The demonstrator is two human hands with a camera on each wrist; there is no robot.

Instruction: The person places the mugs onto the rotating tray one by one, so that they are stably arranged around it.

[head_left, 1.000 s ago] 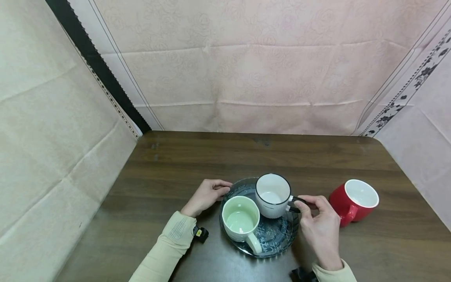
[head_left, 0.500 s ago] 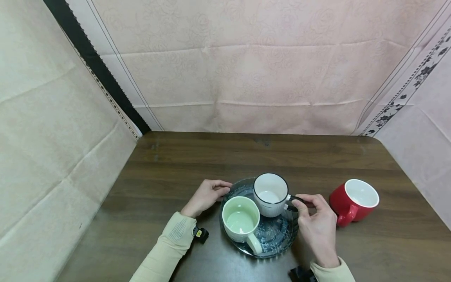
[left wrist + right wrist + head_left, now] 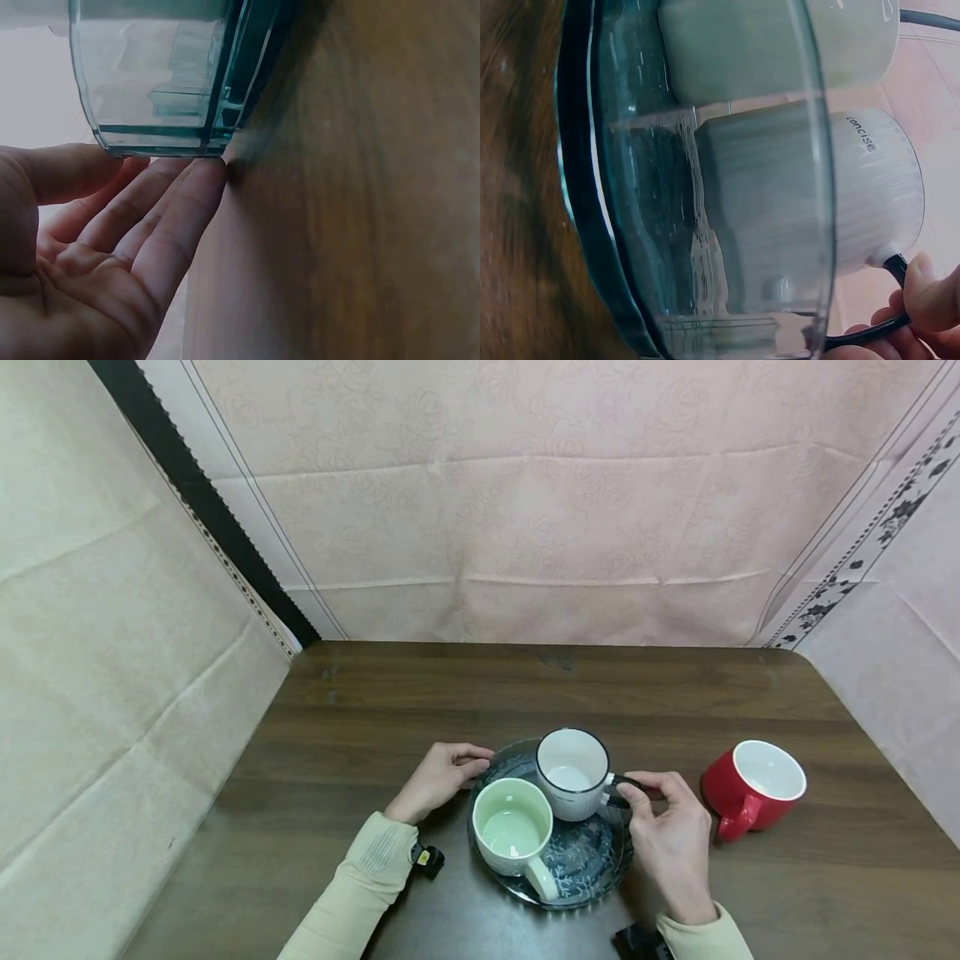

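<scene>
My right hand [image 3: 671, 843] pinches the black handle [image 3: 624, 791] of a white mug [image 3: 572, 772] with a black rim. The mug stands within the round, dark, clear-walled tray [image 3: 615, 864], and the right wrist view shows "concise" lettered on its side. A pale green mug [image 3: 512, 827] is beside it in the tray, handle pointing toward the near right. At the tray's left side, my left hand [image 3: 438, 781] touches the outer wall with fairly straight fingers. The left wrist view shows its fingertips [image 3: 206, 176] and thumb against that wall.
To the right of my right hand, a red mug [image 3: 731, 793] with a white inside rests tilted on the wooden table [image 3: 360, 718]. Pale cloth [image 3: 525, 527] hangs behind the table and along both sides.
My right hand and the white mug have shifted slightly left and away from me, nearer the green mug. The left hand, tray, green mug and red mug look unchanged.
</scene>
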